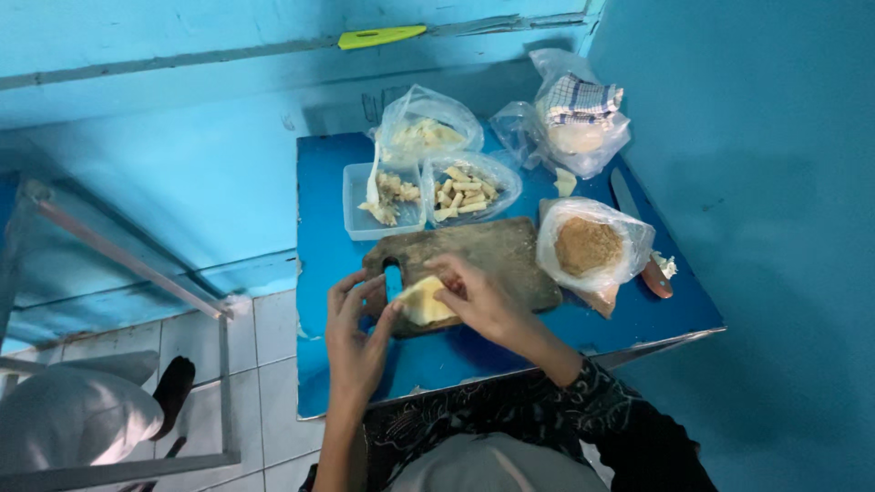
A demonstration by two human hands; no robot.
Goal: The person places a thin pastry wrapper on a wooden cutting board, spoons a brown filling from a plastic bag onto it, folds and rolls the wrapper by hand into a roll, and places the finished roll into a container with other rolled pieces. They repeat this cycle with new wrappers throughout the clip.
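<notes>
A pale yellow thin wrapper (426,302) lies on a worn wooden cutting board (497,251) at the near side of a small blue table (328,228). My left hand (357,333) touches the wrapper's left edge with its fingertips. My right hand (478,296) rests on its right side, fingers curled over the top edge. Both hands press or fold the wrapper together.
Behind the board stand a clear plastic tub (381,200) of filling with a white spoon, a bag of short sticks (467,189) and other plastic bags (427,132). A bag of brown crumbs (591,246) and a knife (638,239) lie at right. Blue walls surround the table; tiled floor lies left.
</notes>
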